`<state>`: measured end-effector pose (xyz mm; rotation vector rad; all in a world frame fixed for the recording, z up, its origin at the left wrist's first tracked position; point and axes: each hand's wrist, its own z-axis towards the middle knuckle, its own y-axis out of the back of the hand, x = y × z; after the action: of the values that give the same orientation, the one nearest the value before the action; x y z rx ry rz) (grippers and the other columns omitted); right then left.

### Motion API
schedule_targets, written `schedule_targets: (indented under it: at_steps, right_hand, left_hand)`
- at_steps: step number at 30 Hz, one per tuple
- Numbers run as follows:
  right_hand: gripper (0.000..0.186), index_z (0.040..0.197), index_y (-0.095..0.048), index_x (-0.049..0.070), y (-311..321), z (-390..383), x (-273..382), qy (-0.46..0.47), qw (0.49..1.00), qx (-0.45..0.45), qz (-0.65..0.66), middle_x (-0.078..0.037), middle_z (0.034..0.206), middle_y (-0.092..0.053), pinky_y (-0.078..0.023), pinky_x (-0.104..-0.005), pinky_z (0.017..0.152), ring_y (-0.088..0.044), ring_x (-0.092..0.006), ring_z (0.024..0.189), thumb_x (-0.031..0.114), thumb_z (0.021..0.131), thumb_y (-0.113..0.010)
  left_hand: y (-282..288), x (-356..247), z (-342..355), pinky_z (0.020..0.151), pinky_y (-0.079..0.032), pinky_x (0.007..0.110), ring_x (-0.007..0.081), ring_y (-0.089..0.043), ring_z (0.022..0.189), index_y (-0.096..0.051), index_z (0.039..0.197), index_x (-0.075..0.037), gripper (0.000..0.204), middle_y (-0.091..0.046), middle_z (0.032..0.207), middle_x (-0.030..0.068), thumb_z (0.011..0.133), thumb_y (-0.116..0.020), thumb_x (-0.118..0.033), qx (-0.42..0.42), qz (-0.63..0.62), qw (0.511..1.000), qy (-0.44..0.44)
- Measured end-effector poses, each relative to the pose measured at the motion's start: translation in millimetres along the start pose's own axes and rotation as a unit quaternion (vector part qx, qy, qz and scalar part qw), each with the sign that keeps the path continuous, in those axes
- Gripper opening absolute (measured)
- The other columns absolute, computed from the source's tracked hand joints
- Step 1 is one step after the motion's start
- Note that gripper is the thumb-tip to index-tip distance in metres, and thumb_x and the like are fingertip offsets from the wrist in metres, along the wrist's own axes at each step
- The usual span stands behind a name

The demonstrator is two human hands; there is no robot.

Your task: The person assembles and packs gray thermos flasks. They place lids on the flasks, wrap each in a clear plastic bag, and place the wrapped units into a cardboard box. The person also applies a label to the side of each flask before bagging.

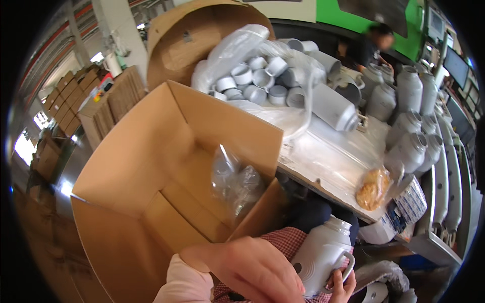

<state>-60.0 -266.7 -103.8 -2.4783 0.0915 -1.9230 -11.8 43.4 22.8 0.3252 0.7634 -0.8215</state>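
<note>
A grey plastic jug with a threaded neck and a loop handle stands tilted over my lap. My right hand is closed around its handle at the lower right. Across the jug's lower left side comes my left hand, its fingers curled and pressed together, with the fingertips by the jug wall. What these fingers hold, if anything, is hidden. To the left gapes an open cardboard box. Inside it, near the right wall, lie grey pieces wrapped in a clear plastic bag.
On the white worktable lie a bag of grey cups, a large grey jug on its side, several upright jugs and a wrapped orange-brown bundle. A co-worker is behind. Flattened cartons stand left.
</note>
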Motion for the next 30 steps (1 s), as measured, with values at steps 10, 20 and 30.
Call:
schedule_targets:
  at_steps: [10,20,30]
  right_hand:
    - [0.027,0.106,-0.069,-0.001,23,-10,-11,-0.006,0.998,0.067,-0.003,-0.002,0.084,-0.070,-0.051,-0.0262,0.072,-0.063,-0.0091,0.077,0.024,0.099,-0.077]
    - [0.029,0.113,-0.077,0.000,41,10,13,0.052,0.950,0.281,-0.125,-0.010,0.086,-0.078,-0.059,-0.0285,0.071,-0.075,-0.0148,0.076,0.025,0.097,-0.079]
    - [0.032,0.124,-0.068,-0.003,19,69,30,0.115,0.887,0.446,-0.024,-0.002,0.082,-0.067,-0.044,-0.0230,0.060,-0.060,-0.0075,0.070,0.018,0.102,-0.073]
  left_hand:
    - [41,182,-90,0.111,-0.046,0.041,0.0258,-0.058,0.124,-0.051,0.147,-0.003,0.046,-0.056,0.133,0.0142,0.108,-0.062,-0.023,-0.273,0.327,0.843,0.330]
    - [51,101,-153,0.089,-0.058,0.048,0.0391,-0.072,0.106,-0.062,0.143,-0.013,0.041,-0.073,0.118,0.0232,0.106,-0.053,-0.028,0.348,0.263,0.653,0.618]
    - [361,111,85,0.095,-0.054,0.042,0.0316,-0.067,0.114,-0.066,0.125,-0.008,0.028,-0.067,0.122,0.0111,0.097,-0.069,-0.012,-0.073,0.769,0.487,0.409]
